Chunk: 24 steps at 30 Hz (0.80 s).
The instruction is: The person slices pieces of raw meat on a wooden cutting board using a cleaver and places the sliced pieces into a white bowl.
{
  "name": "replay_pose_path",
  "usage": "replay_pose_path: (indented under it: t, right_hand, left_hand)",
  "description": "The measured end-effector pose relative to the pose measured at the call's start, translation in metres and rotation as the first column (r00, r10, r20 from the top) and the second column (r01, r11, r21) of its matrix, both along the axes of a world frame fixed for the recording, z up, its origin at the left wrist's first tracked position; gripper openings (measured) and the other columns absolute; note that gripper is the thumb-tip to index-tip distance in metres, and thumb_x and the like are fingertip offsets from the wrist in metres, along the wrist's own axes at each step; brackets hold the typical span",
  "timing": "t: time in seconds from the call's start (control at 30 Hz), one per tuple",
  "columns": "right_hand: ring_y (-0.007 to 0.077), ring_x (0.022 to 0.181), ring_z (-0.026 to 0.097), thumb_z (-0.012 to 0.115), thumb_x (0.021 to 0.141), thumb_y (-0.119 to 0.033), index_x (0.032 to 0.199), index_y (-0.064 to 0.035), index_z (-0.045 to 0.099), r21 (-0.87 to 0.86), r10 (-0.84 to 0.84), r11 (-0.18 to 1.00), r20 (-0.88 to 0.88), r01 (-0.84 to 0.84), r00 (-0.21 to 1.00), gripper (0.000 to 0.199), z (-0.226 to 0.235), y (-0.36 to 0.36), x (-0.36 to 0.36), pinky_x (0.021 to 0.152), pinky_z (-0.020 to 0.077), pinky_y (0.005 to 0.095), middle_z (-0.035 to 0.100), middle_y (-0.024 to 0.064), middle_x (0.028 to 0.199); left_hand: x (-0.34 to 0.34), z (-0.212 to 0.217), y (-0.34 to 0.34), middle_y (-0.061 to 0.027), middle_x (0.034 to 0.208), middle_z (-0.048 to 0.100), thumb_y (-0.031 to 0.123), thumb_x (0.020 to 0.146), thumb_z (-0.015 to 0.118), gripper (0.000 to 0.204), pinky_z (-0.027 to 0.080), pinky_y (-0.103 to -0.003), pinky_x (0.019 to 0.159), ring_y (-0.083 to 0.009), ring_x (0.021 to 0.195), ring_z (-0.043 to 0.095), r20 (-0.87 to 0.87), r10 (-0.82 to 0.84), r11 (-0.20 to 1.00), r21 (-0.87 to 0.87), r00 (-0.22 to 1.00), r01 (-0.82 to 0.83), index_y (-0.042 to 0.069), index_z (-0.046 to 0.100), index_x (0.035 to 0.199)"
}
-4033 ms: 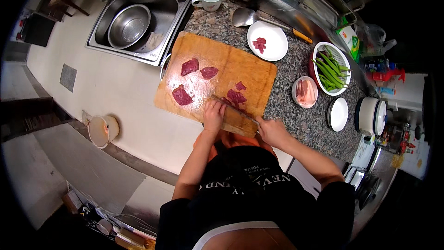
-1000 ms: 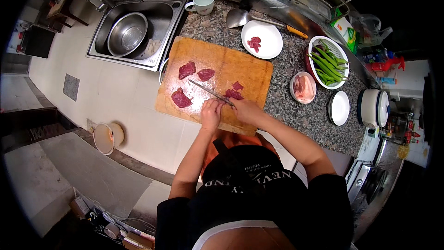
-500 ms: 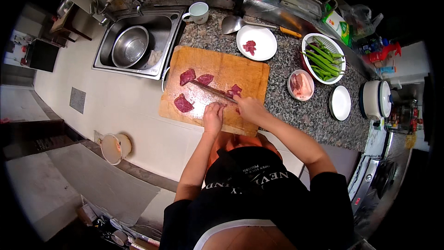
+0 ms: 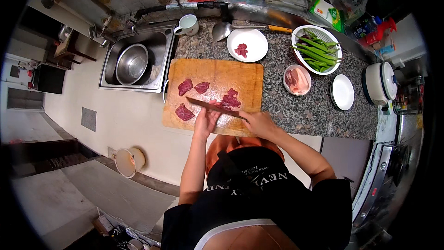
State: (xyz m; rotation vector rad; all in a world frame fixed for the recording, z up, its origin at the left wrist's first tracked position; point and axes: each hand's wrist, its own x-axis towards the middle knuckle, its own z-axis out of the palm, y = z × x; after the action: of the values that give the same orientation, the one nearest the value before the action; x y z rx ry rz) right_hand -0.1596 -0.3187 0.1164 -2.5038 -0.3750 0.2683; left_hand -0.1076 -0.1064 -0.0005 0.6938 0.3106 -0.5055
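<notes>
My right hand (image 4: 260, 124) is closed round the handle of a long kitchen knife (image 4: 198, 102), whose blade points left across a wooden cutting board (image 4: 240, 74). My left hand (image 4: 208, 117) is at the blade, palm turned up, its fingers stretched out and partly hidden by the knife. Just beyond the blade lies a small heap of cut red meat (image 4: 231, 97). Three larger chunks sit on the board's left side: one meat chunk (image 4: 185, 86) at the far left, another chunk (image 4: 202, 87) beside it, and a third chunk (image 4: 184, 112) nearer me.
Behind the board a white plate (image 4: 258, 42) holds some cut meat, near a spatula (image 4: 223, 31) and a mug (image 4: 188, 24). To the right stand a bowl of pale meat (image 4: 297, 81), a basket of green peppers (image 4: 318, 53), white dishes (image 4: 342, 92) and a cooker (image 4: 380, 82). A sink (image 4: 107, 84) holds a metal basin (image 4: 132, 65).
The knife has lifted off the cut meat and come nearer me. My left hand has turned palm up against the blade. The view has shifted slightly.
</notes>
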Motion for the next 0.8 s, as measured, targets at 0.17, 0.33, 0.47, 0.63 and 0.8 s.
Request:
replay_pose_path:
  t: [0.17, 0.33, 0.47, 0.63, 0.8]
  right_hand:
    - [0.0232, 0.054, 0.057, 0.057, 0.083, -0.016, 0.101, -0.0047, 0.053, 0.459, -0.183, 0.864, -0.095, 0.206, 0.979, 0.022, -0.047, -0.003, -0.003, 0.048, 0.0439, 0.0337, 0.058, 0.0116, 0.067]
    - [0.0058, 0.044, 0.043, 0.056, 0.087, -0.018, 0.094, -0.0033, 0.053, 0.579, -0.107, 0.581, -0.642, 0.572, 0.759, 0.016, -0.027, -0.005, -0.003, 0.041, 0.0366, 0.0222, 0.048, -0.0006, 0.059]
    - [0.0075, 0.043, 0.042, 0.055, 0.087, -0.016, 0.1, -0.0044, 0.049, 0.561, -0.151, 0.419, -0.732, 0.714, 0.664, 0.019, -0.039, -0.013, -0.01, 0.04, 0.0354, 0.0234, 0.045, -0.0009, 0.057]
    - [0.0083, 0.041, 0.038, 0.053, 0.088, -0.013, 0.095, -0.0062, 0.044, 0.522, -0.189, 0.249, -0.8, 0.816, 0.57, 0.013, -0.055, -0.037, -0.029, 0.039, 0.0331, 0.0245, 0.039, -0.0014, 0.053]
    - [0.0086, 0.041, 0.039, 0.052, 0.088, -0.013, 0.095, -0.0058, 0.046, 0.471, -0.193, 0.29, -0.824, 0.833, 0.533, 0.012, -0.074, -0.049, -0.061, 0.039, 0.0345, 0.0243, 0.042, -0.0007, 0.053]
  left_hand:
    - [0.021, 0.038, -0.018, -0.0113, 0.119, 0.055, 0.051, 0.092, 0.031, 0.054, 0.041, -0.046, 0.092, -0.0268, 0.111, 0.051, 0.03, -0.296, 0.891, -0.35, 0.955, 0.287, 0.009, 0.048, 0.122]
    - [0.025, 0.026, -0.026, -0.0114, 0.117, 0.056, 0.047, 0.092, 0.035, 0.05, 0.042, -0.043, 0.092, -0.0266, 0.11, 0.052, -0.051, -0.324, 0.891, -0.352, 0.945, 0.286, 0.008, 0.049, 0.12]
    - [0.027, -0.026, -0.01, -0.0102, 0.109, 0.058, 0.04, 0.092, 0.044, 0.044, 0.045, -0.037, 0.088, -0.0217, 0.101, 0.055, 0.019, -0.337, 0.8, -0.521, 0.941, 0.297, 0.005, 0.05, 0.118]
    - [0.03, 0.017, -0.025, -0.0089, 0.095, 0.06, 0.017, 0.087, 0.056, 0.03, 0.049, -0.031, 0.078, -0.0186, 0.086, 0.059, 0.111, -0.371, 0.742, 0.633, 0.922, 0.222, 0.0, 0.053, 0.111]
    - [0.03, 0.027, -0.034, -0.0115, 0.093, 0.057, 0.006, 0.064, 0.074, 0.055, 0.05, -0.03, 0.073, -0.022, 0.082, 0.058, 0.111, -0.701, 0.024, 0.991, 0.704, -0.132, 0.0, 0.051, 0.114]
